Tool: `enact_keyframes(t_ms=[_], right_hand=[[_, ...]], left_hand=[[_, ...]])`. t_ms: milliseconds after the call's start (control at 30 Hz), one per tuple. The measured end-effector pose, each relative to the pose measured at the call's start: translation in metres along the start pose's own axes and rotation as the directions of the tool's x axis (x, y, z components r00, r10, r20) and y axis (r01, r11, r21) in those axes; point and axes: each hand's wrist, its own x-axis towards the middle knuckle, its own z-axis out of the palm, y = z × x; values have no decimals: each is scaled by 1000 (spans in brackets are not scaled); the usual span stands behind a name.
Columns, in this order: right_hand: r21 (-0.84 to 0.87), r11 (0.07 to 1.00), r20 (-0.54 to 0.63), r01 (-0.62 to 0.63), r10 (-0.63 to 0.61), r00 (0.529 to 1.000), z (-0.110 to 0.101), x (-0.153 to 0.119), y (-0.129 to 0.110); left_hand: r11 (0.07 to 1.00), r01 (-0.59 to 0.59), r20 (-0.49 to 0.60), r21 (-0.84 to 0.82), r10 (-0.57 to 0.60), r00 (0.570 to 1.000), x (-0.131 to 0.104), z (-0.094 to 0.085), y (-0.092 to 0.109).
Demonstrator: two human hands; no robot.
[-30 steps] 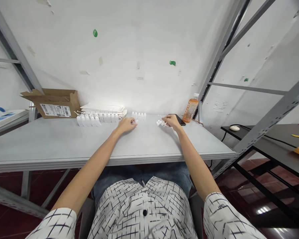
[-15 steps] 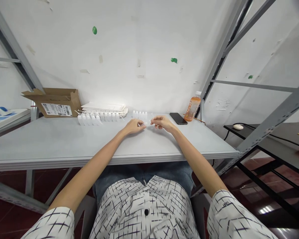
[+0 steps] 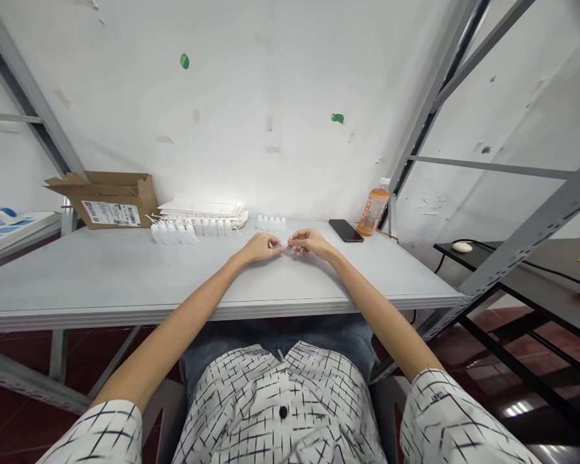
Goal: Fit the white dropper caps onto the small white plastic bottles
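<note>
My left hand (image 3: 262,247) rests low over the grey table, thumb and fingers pinched around a small whitish item, probably one of the little bottles; fingers mostly hide it. Close on its right, my right hand (image 3: 312,243) pinches a small white piece with a thin tail (image 3: 290,230). The fingertips of both hands nearly meet. Just behind them stand several small white plastic bottles (image 3: 271,223) in a row. To the left, another group of white bottles (image 3: 174,232) is lined up, with thin white tails sticking out at their tops.
An open cardboard box (image 3: 111,201) and a stack of white sheets (image 3: 200,208) stand at the back left. Toward the back right lie a black phone (image 3: 346,230) and an orange drink bottle (image 3: 373,209). Metal shelf posts (image 3: 418,145) rise at both sides.
My right hand has moved left, bringing the small white piece to my left hand's fingertips. The left hand has stayed nearly in place.
</note>
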Motion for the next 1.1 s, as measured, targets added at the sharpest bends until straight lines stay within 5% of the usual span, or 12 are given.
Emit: enact_keyframes(t_ms=[1100], right_hand=[[-24, 997, 26, 68, -67, 997, 5, 2, 10]], left_hand=[[1000, -19, -40, 20, 19, 999, -1, 3, 4]])
